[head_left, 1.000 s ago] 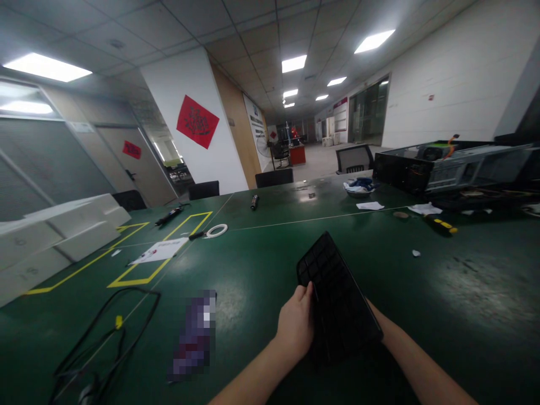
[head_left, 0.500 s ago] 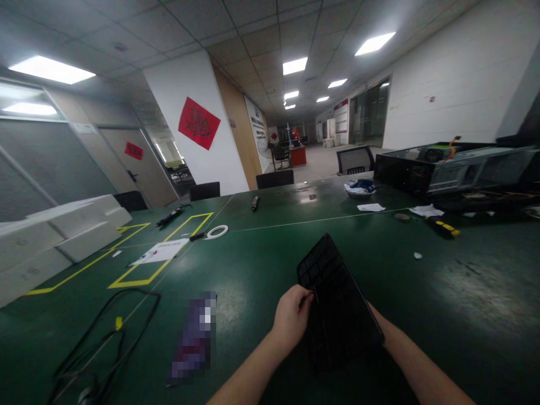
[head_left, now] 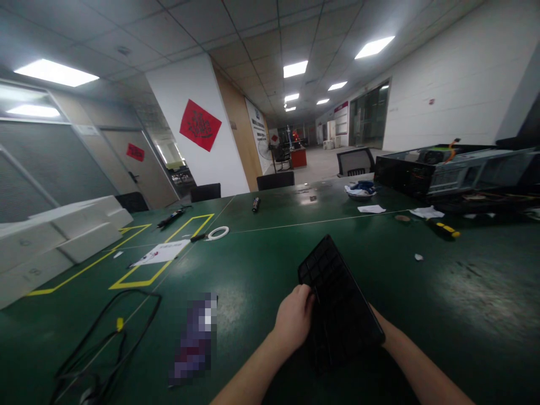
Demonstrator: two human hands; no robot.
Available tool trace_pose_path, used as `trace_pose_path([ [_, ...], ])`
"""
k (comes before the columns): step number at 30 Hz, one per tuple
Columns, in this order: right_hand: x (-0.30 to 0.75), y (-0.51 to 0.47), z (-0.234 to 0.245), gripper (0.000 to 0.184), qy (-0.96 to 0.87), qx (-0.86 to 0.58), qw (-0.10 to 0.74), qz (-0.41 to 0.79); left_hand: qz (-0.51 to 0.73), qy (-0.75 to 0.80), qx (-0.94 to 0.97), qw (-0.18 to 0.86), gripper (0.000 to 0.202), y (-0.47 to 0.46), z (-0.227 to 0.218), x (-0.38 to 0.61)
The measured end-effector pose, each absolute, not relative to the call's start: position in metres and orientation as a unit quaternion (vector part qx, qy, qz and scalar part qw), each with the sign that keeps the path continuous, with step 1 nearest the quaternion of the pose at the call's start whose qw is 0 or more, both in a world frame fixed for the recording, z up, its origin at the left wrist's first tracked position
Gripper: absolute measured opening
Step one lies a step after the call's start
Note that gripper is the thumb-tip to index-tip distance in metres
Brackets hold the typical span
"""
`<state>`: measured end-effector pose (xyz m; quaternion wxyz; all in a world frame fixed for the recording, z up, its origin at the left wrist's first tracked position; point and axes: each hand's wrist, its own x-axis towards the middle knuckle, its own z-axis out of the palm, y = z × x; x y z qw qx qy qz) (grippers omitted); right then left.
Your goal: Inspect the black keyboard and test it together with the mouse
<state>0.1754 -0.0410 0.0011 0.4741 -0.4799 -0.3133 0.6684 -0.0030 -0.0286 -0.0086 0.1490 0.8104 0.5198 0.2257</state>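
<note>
**Asker:** Head camera view, starting nearest: what are the hands doing?

**Describer:** Both bare forearms reach in from the bottom edge. The left hand (head_left: 294, 322) curls around the left edge of a black gridded tray (head_left: 337, 304), thumb on its top face. The right hand is hidden beneath the tray; only its forearm shows, so I cannot tell how it grips. The tray is tilted, far end raised, above the green table (head_left: 261, 264).

**Asker:** Which step does that look like?

**Describer:** I judge the tray is being held up and steadied. Any next move calls for support from below and a firm pinch on the left edge, since the tray is long and thin.

**Asker:** And beyond the hands?

**Describer:** To the left lies a black cable (head_left: 105, 332), then a yellow taped rectangle (head_left: 162, 253) with a paper sheet (head_left: 160, 252) and a white ring (head_left: 218, 232). On the right sit a yellow-handled tool (head_left: 442, 226) and, farther back, an open computer case (head_left: 447, 169).

**Asker:** Anything different from a second ago?

**Describer:** Very little. The tray keeps its place and tilt; the left fingers have shifted slightly along its edge, and the view has dipped a touch.
</note>
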Motion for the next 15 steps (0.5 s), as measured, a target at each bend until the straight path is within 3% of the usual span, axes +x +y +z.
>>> trace_pose_path([
  [5,0.177,-0.038,-0.009,0.031,-0.346,-0.478,0.479,0.650,0.185,0.557,0.801,0.118,0.034,-0.026,-0.006,0.000],
  [10,0.181,-0.037,-0.018,0.030,-0.366,-0.481,0.476,0.639,0.208,0.540,0.808,0.111,0.027,-0.029,-0.004,0.001],
  [15,0.178,-0.037,-0.013,0.032,-0.369,-0.474,0.480,0.639,0.198,0.552,0.800,0.129,0.032,-0.025,-0.005,0.003],
])
